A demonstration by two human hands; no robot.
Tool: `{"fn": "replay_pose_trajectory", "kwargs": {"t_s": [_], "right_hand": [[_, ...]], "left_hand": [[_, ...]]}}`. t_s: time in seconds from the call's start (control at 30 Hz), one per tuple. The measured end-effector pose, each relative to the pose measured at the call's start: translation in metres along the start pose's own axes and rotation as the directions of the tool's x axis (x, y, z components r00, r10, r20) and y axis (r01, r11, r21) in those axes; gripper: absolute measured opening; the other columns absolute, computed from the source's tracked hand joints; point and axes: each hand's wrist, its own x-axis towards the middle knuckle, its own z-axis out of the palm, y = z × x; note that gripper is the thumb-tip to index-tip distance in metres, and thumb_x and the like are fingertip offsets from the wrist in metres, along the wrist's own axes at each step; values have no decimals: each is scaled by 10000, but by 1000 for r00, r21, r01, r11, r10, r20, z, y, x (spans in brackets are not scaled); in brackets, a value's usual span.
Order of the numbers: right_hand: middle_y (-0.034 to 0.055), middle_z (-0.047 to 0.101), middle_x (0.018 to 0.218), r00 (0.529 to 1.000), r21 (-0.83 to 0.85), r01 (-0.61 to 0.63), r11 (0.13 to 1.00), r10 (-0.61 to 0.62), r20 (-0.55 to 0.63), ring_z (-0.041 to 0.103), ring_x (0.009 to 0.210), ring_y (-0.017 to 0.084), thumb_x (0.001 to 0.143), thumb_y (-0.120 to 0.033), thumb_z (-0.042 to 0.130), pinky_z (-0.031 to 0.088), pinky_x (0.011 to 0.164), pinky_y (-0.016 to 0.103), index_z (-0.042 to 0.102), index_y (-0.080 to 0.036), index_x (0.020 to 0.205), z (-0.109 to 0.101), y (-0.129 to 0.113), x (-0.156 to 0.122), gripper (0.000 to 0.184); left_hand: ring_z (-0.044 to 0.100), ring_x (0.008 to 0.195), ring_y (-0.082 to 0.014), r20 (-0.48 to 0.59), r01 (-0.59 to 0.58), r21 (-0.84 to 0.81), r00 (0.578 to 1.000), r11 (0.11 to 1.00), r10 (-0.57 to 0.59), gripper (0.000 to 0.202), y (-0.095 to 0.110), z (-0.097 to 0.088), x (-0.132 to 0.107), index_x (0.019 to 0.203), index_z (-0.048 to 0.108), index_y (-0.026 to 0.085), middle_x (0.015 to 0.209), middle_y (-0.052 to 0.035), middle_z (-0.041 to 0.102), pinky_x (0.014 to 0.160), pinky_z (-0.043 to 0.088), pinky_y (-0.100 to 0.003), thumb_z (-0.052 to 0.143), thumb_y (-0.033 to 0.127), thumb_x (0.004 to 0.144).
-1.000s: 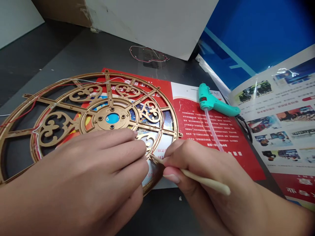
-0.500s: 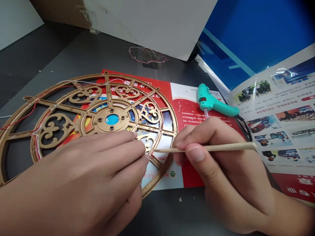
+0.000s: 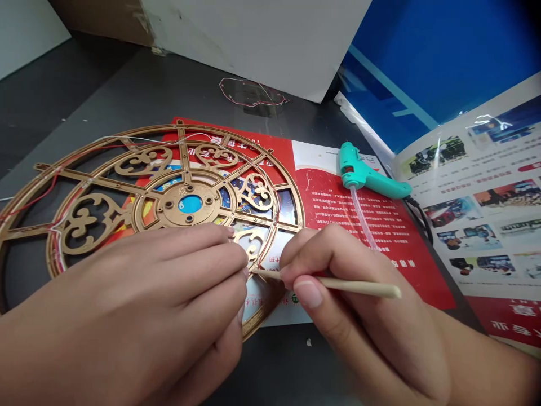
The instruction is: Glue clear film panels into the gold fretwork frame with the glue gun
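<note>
Stick [image 3: 359,286] pinched in the right hand [image 3: 372,324] has moved closer to the left hand [image 3: 169,304], whose grip is hidden, suggesting close work on the wheel [image 3: 177,214].

Matt wd stick [image 3: 359,286], metallic-lk wheel [image 3: 174,214]

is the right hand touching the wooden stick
Touching. The head view shows the right hand with the wooden stick pinched in its grip, jutting out on both sides.
</note>
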Motion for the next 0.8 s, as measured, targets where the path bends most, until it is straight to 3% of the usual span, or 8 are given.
{"fn": "replay_pose_trajectory", "kwargs": {"t_s": [0.13, 0.23, 0.4, 0.53, 0.7, 0.8], "right_hand": [[-2, 723, 1009, 1000, -8, 5, 1000, -5, 7, 743, 862, 171, 1406, -249, 484, 681, 779, 307, 576, -263, 1109, -1, -1, 0, 312], [7, 733, 1006, 1000, -30, 15, 999, -15, 5, 745, 861, 167, 1409, -246, 474, 685, 790, 296, 591, -254, 1093, 0, 0, 2, 336], [40, 796, 1004, 1000, -69, 24, 997, -23, 14, 770, 845, 181, 1404, -229, 487, 676, 757, 297, 625, -249, 1083, 1, 1, 1, 350], [19, 764, 1001, 1000, -15, -13, 1000, 13, -9, 779, 850, 190, 1406, -264, 498, 675, 758, 317, 608, -267, 1089, 1, -2, -2, 335], [16, 748, 987, 1000, -13, -19, 1000, 19, -8, 774, 835, 196, 1398, -267, 517, 671, 751, 326, 602, -274, 1075, 1, -2, -2, 334], [18, 737, 963, 1000, -23, 5, 1000, -5, 4, 763, 822, 193, 1398, -241, 491, 673, 749, 319, 603, -271, 1056, 2, -1, 1, 361]], "left_hand": [[876, 1446, -326, -36, 8, 0, 999, 1000, -8, 242, 4, 6, -35, 1279, 848, 352, 1342, 13, 829, 1194, 854, -588, 736, 445, 1086], [856, 1496, -353, -49, -8, 15, 999, 1000, 9, 223, 7, 8, -56, 1243, 848, 351, 1316, 2, 829, 1249, 841, -625, 762, 448, 1061], [861, 1454, -349, -45, -22, 9, 999, 1000, 22, 250, 3, 5, -40, 1280, 857, 372, 1294, 1, 839, 1248, 842, -617, 789, 440, 1049], [879, 1357, -311, -13, 18, 9, 1000, 1000, -18, 314, -3, 8, -19, 1358, 853, 384, 1305, 14, 859, 1143, 865, -529, 813, 418, 1048], [853, 1464, -353, -57, -25, 17, 998, 1000, 26, 250, -5, 30, -36, 1287, 862, 379, 1291, -2, 833, 1267, 833, -613, 789, 437, 1055], [848, 1492, -357, -57, -12, 25, 998, 1000, 14, 229, -5, 35, -49, 1263, 862, 369, 1293, -3, 828, 1279, 829, -612, 779, 430, 1058]]}}
